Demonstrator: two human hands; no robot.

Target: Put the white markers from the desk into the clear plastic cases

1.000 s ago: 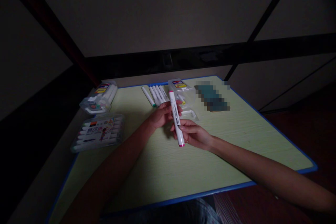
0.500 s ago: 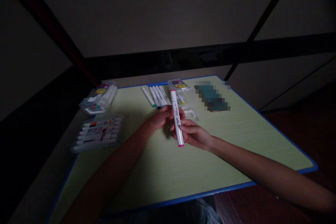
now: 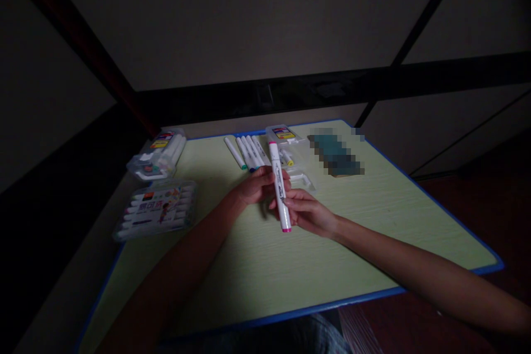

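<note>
Both my hands hold one white marker (image 3: 279,185) with pink ends above the middle of the pale green table (image 3: 257,265). My left hand (image 3: 257,185) grips its upper half with curled fingers. My right hand (image 3: 309,213) pinches its lower half, near the pink cap that points towards me. The marker stands tilted, its far end leaning away from me.
Several white markers (image 3: 246,152) lie in a row at the table's far edge, beside an open clear marker case (image 3: 286,141) and a blurred teal object (image 3: 336,155). Two clear marker packs (image 3: 155,210) (image 3: 160,155) sit at the left edge.
The marker has tilted slightly more upright and both hands have shifted a little; otherwise nothing has moved.
</note>
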